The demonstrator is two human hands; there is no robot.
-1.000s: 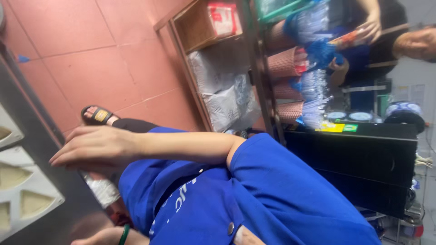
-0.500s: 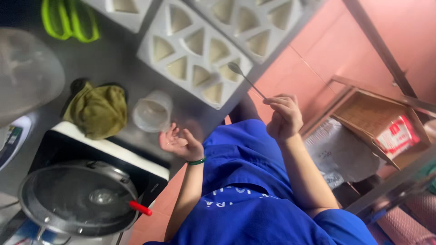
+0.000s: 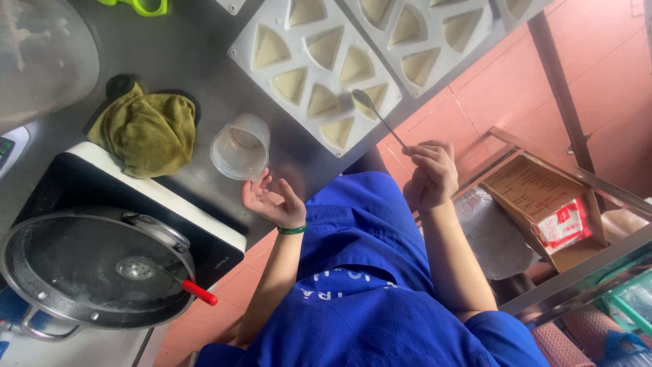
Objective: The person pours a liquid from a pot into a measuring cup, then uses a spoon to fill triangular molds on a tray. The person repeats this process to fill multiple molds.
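Grey steel counter, pink tiled floor beyond edge. Two white moulds with triangular pockets: near mould with eight filled pockets, second mould partly out of frame. One clear plastic cup, upright, just beside left hand; palm up, fingers loosely spread, holding nothing. Right hand pinched shut around handle of one long spoon, bowl resting over near mould. One green cloth, one lidded pan on cooktop.
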